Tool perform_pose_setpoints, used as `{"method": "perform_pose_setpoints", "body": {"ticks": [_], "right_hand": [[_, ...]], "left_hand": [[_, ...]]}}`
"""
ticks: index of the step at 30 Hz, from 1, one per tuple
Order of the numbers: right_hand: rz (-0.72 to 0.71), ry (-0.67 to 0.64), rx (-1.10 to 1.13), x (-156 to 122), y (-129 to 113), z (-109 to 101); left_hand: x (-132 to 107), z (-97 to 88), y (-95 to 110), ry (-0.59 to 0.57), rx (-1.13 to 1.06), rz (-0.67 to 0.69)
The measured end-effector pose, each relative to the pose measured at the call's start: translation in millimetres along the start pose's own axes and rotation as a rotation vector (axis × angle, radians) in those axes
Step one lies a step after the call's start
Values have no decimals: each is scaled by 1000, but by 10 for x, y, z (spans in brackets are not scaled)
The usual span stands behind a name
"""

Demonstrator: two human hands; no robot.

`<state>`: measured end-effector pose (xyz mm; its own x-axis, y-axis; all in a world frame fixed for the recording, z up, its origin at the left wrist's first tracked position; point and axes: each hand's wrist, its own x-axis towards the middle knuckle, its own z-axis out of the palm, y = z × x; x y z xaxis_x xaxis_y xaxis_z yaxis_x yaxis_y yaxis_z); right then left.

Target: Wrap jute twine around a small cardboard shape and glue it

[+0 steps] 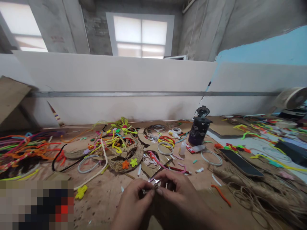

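My left hand and my right hand meet low in the middle of the view, just above a brown tabletop. The fingers of both are pinched together on a small twist of twine with a bit of metal; I cannot make out more of it. Just beyond my hands lie a round woven twine mat with small felt flowers, cardboard pieces and loose pipe cleaners.
A heap of coloured pipe cleaners lies at far left. White rings, a dark bottle, a black phone and a tangle of jute twine lie right. A fan stands far right. A white partition backs the table.
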<state>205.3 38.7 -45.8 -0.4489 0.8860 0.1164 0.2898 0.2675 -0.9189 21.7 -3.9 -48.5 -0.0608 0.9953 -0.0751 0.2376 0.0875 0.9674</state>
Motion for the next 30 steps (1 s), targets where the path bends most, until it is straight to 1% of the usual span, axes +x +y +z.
{"method": "perform_pose_setpoints", "body": {"ticks": [3,8,12,17,21,24,26,30], "right_hand": [[-21,36,-20,-3,-12,-1],[-83,114,-125,-20,-3,15],[-154,121,-219,-37,-5,27],[-240,107,-309,-49,-37,19],[-256,75,-368,-58,-59,4],[-270,98,-438,-60,-50,-4],[-317,122,-476,-57,-24,-4],[-490,199,-527,-42,55,11]], "left_hand": [[14,12,-3,-5,-132,-36],[-4,35,44,-33,-215,-75],[-12,35,107,-54,-204,-60],[-2,22,114,-31,-142,-39],[-11,28,98,-17,-145,-42],[-15,32,116,7,-159,-61],[-12,32,129,12,-171,-72],[-1,32,119,15,-201,-54]]}}
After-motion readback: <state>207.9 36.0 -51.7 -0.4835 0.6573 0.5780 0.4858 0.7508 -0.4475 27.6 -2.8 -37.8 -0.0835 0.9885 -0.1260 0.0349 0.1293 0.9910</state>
